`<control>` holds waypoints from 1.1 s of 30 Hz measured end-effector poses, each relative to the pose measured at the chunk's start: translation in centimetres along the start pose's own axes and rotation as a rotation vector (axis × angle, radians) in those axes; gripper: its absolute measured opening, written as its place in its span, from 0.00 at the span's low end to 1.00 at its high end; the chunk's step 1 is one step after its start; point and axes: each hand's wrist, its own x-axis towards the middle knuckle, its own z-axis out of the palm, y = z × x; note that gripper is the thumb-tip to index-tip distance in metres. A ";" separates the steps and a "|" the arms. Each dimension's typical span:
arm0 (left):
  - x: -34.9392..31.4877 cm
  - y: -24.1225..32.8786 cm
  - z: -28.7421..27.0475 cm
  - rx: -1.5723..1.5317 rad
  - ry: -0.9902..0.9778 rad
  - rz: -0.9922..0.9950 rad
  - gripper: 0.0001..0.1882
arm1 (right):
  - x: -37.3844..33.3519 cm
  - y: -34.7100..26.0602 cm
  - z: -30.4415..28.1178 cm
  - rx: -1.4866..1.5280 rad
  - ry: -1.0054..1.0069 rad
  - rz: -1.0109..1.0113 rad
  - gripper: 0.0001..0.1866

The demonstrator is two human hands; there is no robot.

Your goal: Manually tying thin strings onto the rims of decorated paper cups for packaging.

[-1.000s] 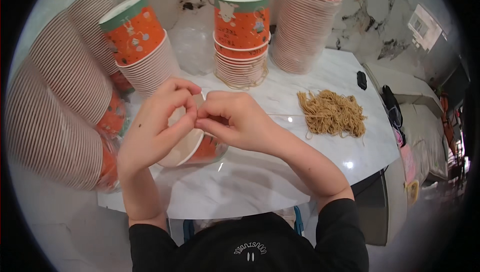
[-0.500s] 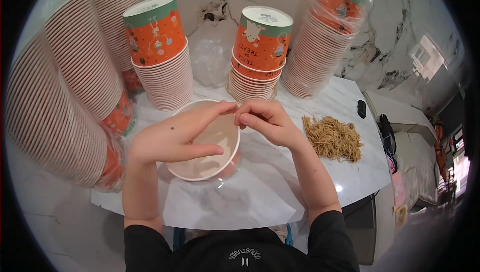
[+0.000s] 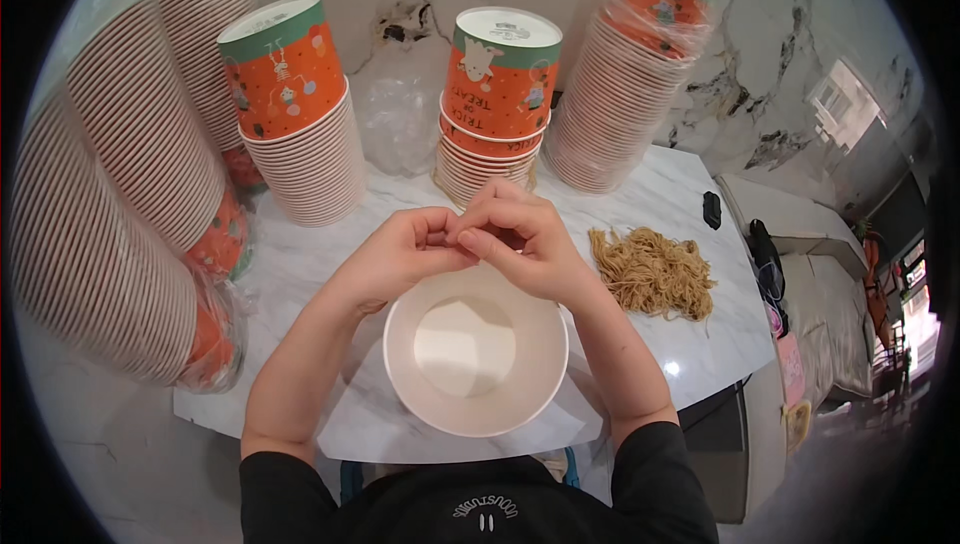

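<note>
A paper bucket (image 3: 540,384), white inside, stands mouth up on the table close in front of me. Above its far rim, my left hand (image 3: 405,256) and my right hand (image 3: 520,244) come together with fingertips touching. Both hands are closed in a pinch. Whatever lies between the fingertips, if anything, is too small or hidden to make out. The fingers cover the far part of the rim. To the right of my right hand lies a loose heap of tan twine pieces (image 3: 655,274).
Behind my hands stand a nested stack of upside-down orange-and-green buckets (image 3: 500,89) and another stack (image 3: 300,144) to its left. Plastic-wrapped stacks (image 3: 110,254) crowd the left; one wrapped stack (image 3: 625,94) stands back right. A small black object (image 3: 711,210) lies near the table's (image 3: 690,364) right edge.
The bucket has come nearer to me and tipped its mouth toward my view. My left hand has gone from spread over the bucket to a pinch against my right fingertips.
</note>
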 end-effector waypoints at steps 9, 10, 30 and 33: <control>0.6 -0.5 -0.2 -0.142 -0.046 -0.098 0.04 | -0.3 -0.4 -1.1 0.148 0.023 0.263 0.04; 0.8 -0.7 -0.3 -0.143 -0.047 -0.096 0.04 | -0.4 -0.6 -1.4 0.123 0.005 0.300 0.05; 1.7 -2.1 -1.9 -0.148 -0.094 -0.104 0.02 | -0.1 -0.6 -3.1 -0.404 -0.074 -0.010 0.12; 1.7 -2.2 -2.2 -0.207 -0.107 -0.134 0.01 | 0.0 -0.2 -3.5 -0.343 -0.136 0.056 0.09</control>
